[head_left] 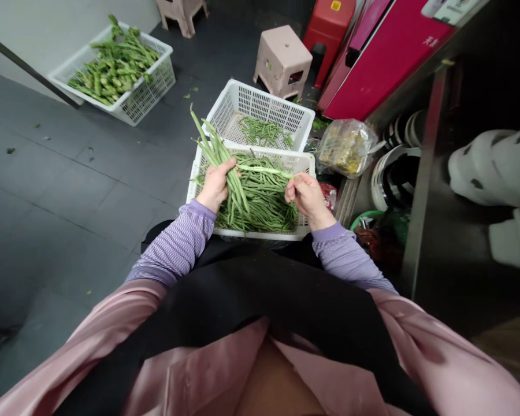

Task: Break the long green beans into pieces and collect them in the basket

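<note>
A bunch of long green beans [223, 167] is gripped in my left hand [216, 184], its upper ends sticking out past the thumb. My right hand [305, 196] pinches the tip of one pale long bean [264, 169], which stretches across from the left hand. Both hands are over a white plastic basket [260, 235] heaped with green beans [262, 199]. Just beyond it, touching or nearly so, stands a second white basket [305, 119] with a small pile of short bean pieces [266, 132] on its floor.
A white basket of thick green stalks [117, 66] stands on the floor at far left. Ahead are a beige stool [283, 55], a red stool [329, 29] and a magenta cabinet [385, 63]. A tied plastic bag [349, 147] and a metal shelf edge [424, 190] lie to the right.
</note>
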The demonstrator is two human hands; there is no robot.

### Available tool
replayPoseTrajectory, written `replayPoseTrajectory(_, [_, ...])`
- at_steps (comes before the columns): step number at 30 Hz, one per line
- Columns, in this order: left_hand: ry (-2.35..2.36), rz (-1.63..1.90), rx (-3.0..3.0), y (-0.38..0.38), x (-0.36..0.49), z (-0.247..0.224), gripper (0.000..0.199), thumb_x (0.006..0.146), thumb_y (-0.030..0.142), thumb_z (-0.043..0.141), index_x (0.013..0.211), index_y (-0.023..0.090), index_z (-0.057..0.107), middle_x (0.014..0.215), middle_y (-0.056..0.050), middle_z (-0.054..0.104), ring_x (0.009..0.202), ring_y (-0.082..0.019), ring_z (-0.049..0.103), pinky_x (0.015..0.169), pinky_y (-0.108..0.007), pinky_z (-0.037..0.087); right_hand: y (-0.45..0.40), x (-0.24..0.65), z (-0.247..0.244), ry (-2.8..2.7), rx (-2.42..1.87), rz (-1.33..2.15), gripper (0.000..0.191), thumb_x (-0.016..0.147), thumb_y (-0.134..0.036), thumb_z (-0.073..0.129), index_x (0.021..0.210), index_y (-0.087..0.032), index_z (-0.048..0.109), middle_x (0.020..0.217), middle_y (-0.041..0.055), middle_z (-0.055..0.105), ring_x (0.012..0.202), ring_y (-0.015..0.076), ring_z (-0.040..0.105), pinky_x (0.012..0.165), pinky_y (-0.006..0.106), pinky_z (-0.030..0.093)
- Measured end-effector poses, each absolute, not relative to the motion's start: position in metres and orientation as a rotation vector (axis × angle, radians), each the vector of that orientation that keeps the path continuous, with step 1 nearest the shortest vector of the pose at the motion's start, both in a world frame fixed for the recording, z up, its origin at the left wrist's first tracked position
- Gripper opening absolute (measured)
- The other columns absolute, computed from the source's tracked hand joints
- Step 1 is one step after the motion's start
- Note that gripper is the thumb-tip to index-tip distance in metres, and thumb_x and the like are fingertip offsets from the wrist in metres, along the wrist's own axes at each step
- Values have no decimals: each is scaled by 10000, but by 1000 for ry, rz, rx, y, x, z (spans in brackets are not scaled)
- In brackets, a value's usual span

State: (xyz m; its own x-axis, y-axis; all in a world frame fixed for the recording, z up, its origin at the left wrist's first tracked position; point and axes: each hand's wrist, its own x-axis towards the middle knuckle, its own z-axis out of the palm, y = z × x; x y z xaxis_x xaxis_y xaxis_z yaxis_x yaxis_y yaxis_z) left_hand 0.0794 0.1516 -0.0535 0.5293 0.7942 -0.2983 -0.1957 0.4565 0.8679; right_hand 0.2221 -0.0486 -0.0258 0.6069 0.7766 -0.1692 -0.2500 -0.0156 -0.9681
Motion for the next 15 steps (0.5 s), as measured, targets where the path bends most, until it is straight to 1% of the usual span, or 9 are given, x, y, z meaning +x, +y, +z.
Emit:
replayPoseTrajectory(2, [791, 694, 877, 151, 79, -51, 195, 770, 264, 802, 810, 158, 643, 583, 22, 602, 479, -94, 598, 513, -207, 538, -49, 230, -30, -413, -1425, 755, 379, 899, -510, 699, 696, -210, 589, 534, -47, 496, 467, 101, 487, 503, 230, 488])
replayPoseTrajectory(4, [795, 708, 872, 151, 77, -46, 196, 772, 264, 801, 809, 160, 639, 576, 26, 599, 467, -88, 587, 497, -198, 527, -48, 239, -37, -436, -1564, 690, 279, 888, -431, 717, 744, -208, 633, 621, -17, 572, 598, 133, 587, 618, 267, 547])
replayPoseTrajectory(6, [781, 686, 879, 149, 76, -40, 205, 769, 266, 809, 815, 159, 641, 578, 23, 605, 464, -85, 585, 484, -189, 517, -46, 244, -45, -515, -1718, 671, 155, 820, -326, 782, 815, -203, 690, 804, 35, 678, 834, 179, 670, 783, 315, 576])
replayPoseTrajectory(7, [765, 662, 887, 147, 76, -38, 209, 766, 266, 815, 821, 158, 645, 583, 19, 612, 468, -85, 589, 482, -187, 515, -44, 243, -48, -540, -1768, 684, 145, 791, -285, 803, 862, -201, 709, 911, 57, 707, 940, 194, 675, 847, 327, 571])
replayPoseTrajectory(9, [730, 602, 906, 140, 76, -33, 217, 762, 264, 826, 840, 155, 655, 594, 14, 623, 478, -89, 599, 490, -191, 520, -39, 236, -51, -520, -1759, 809, 186, 808, -288, 793, 952, -202, 713, 1035, 77, 717, 1005, 195, 671, 862, 323, 570])
replayPoseTrajectory(10, [719, 576, 915, 137, 76, -33, 222, 759, 262, 832, 848, 154, 658, 596, 14, 625, 483, -93, 603, 498, -196, 523, -38, 231, -51, -490, -1699, 945, 197, 854, -340, 760, 978, -199, 702, 1026, 80, 718, 954, 188, 680, 811, 315, 578])
replayPoseTrajectory(12, [714, 542, 931, 129, 77, -33, 238, 746, 254, 848, 858, 154, 663, 596, 17, 623, 492, -102, 610, 514, -209, 524, -35, 219, -47, -434, -1513, 1304, 301, 937, -481, 663, 969, -182, 672, 875, 70, 703, 732, 166, 660, 631, 283, 562])
replayPoseTrajectory(13, [717, 531, 938, 126, 77, -33, 250, 736, 250, 859, 862, 156, 665, 594, 19, 621, 500, -107, 615, 521, -213, 521, -34, 214, -44, -415, -1414, 1471, 364, 952, -537, 632, 944, -173, 658, 757, 45, 661, 603, 146, 604, 531, 255, 515])
replayPoseTrajectory(15, [721, 520, 954, 122, 77, -34, 274, 714, 241, 879, 871, 164, 669, 595, 24, 619, 526, -117, 629, 537, -218, 515, -32, 205, -39, -390, -1266, 1665, 412, 941, -572, 645, 865, -168, 617, 559, -42, 488, 416, 90, 408, 393, 194, 358])
